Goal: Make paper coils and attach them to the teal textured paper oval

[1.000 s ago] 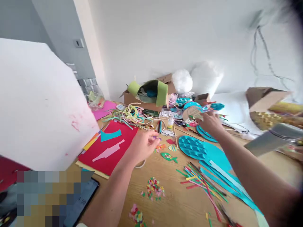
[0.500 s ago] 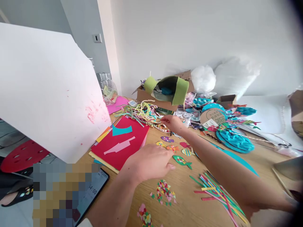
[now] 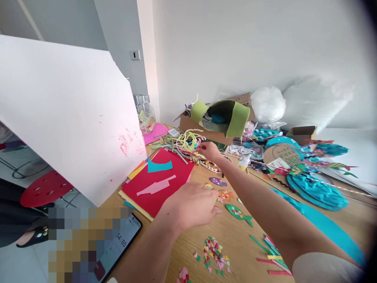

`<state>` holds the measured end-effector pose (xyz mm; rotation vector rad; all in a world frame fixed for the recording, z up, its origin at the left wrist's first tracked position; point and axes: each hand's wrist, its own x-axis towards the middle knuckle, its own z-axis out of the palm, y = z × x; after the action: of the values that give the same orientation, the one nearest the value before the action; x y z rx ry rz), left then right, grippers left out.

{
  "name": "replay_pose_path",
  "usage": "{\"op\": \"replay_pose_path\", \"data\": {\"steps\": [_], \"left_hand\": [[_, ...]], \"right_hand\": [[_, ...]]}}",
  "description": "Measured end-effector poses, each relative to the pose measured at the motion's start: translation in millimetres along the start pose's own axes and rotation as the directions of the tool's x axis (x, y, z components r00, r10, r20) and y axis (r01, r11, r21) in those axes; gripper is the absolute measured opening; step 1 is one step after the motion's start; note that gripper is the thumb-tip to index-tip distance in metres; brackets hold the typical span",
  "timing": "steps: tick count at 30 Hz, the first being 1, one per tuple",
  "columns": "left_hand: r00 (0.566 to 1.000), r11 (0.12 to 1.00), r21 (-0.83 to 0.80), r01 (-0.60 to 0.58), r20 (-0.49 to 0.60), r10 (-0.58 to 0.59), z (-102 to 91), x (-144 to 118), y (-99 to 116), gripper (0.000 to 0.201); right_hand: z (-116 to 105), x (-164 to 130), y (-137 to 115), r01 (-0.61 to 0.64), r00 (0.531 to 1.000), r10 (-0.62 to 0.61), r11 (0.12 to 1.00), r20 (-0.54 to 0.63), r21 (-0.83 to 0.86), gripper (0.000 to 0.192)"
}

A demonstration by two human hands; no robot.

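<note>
The right hand [image 3: 209, 152] covers part of the tangle of cords [image 3: 190, 140] at its fingertips; whether it pinches a strand cannot be told. The left hand [image 3: 191, 204] hides its own fingertips and part of the yellow fish [image 3: 209, 186] beyond it. The right forearm covers part of the paper strips [image 3: 275, 257]. Left of the left forearm, pixelation masks part of the phone [image 3: 125, 239]; below that hand, the bottom edge crops the pink dots [image 3: 183, 275].

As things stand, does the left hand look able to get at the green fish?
Likely yes: the left hand is close beside the green fish, which lies uncovered, with nothing visible between them.
</note>
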<state>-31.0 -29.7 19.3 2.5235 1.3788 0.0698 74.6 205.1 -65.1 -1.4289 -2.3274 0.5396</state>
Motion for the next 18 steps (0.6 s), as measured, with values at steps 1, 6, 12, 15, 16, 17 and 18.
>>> {"op": "replay_pose_path", "data": {"steps": [1, 6, 12, 15, 16, 17, 18], "left_hand": [[1.000, 1.000, 0.003, 0.004, 0.004, -0.004, -0.1, 0, 0, 0.035], [1.000, 1.000, 0.011, 0.001, -0.001, -0.001, -0.1, 0, 1, 0.038], [1.000, 1.000, 0.018, 0.009, 0.007, -0.009, -0.1, 1, 1, 0.036], [1.000, 1.000, 0.014, 0.000, -0.007, 0.000, -0.4, 1, 2, 0.033], [1.000, 1.000, 0.010, 0.000, -0.021, 0.000, -0.7, 0, 3, 0.032], [0.999, 1.000, 0.007, 0.006, -0.041, -0.005, -1.3, -1, 3, 0.032], [0.998, 1.000, 0.003, 0.017, -0.064, -0.017, -2.3, -3, 3, 0.031]], "right_hand": [[-1, 1, 3, -0.007, 1.000, 0.007, 0.999, 0.001, 0.035, 0.030], [3, -1, 9, -0.023, 1.000, 0.025, 0.989, -0.012, 0.146, 0.028], [1, -21, -12, 0.078, 0.991, -0.078, 0.997, -0.109, -0.006, 0.026], [6, -25, -43, 0.176, 0.978, -0.186, 0.978, -0.092, -0.113, 0.032], [10, -22, -55, 0.201, 0.976, -0.210, 0.970, -0.055, -0.139, 0.030], [16, -19, -68, 0.218, 0.975, -0.223, 0.962, -0.011, -0.164, 0.027], [23, -13, -79, 0.223, 0.975, -0.222, 0.955, 0.027, -0.194, 0.025]]}}
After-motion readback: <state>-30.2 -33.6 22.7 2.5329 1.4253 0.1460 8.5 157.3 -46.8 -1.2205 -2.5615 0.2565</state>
